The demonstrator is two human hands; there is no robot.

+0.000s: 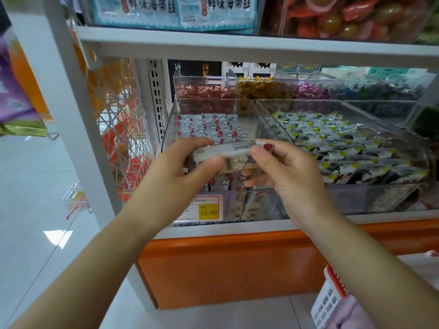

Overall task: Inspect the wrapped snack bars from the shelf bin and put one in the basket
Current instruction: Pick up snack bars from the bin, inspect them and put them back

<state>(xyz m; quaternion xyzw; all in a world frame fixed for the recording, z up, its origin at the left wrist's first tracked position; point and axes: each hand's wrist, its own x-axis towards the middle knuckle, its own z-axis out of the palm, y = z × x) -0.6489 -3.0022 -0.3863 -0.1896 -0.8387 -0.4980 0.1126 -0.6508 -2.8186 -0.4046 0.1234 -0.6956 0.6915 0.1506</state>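
A wrapped snack bar [234, 154], white and brown with a red end, is held level in front of the clear shelf bin [171, 124]. My left hand [185, 162] grips its left end between thumb and fingers. My right hand [282, 169] pinches its right end. Behind and below the bar, the bin holds several more bars [209, 127] in pale wrappers with red marks. The white and red basket [329, 298] shows at the lower right, partly cut off by my right forearm and the frame edge.
A second clear bin [425, 157] to the right holds dark and white packets. Smaller bins of wrapped sweets [206, 93] stand behind. A yellow price tag [208, 211] sits on the shelf front, above an orange base panel [225, 269]. A wire rack [118, 115] hangs at left.
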